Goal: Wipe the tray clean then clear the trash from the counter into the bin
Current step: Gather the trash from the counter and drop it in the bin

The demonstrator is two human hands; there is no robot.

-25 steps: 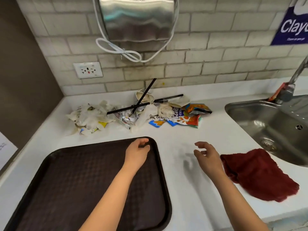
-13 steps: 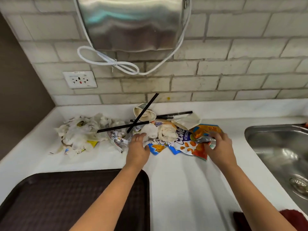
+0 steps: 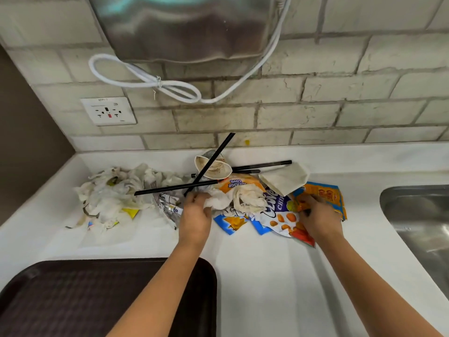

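A heap of trash lies on the white counter point(image 3: 267, 276) against the tiled wall: crumpled white tissues point(image 3: 109, 193), snack wrappers point(image 3: 277, 215), a squashed paper cup point(image 3: 213, 166), black straws point(image 3: 175, 188) and a folded paper piece point(image 3: 284, 178). My left hand point(image 3: 195, 215) grips a white tissue wad point(image 3: 217, 201) in the middle of the heap. My right hand point(image 3: 318, 217) pinches the orange snack wrapper point(image 3: 325, 193) at the heap's right end. The dark brown tray point(image 3: 85, 300) sits at the bottom left, under my left forearm.
A steel sink point(image 3: 418, 220) is sunk into the counter at the right. A steel hand dryer point(image 3: 184, 27) with a looped white cable point(image 3: 155, 81) hangs on the wall above the trash. A wall socket point(image 3: 108, 110) is at left. No bin shows.
The view came closer to the wall, and the red cloth has left the view. Both hands went from above the tray and counter forward into the trash and have closed on pieces of it.
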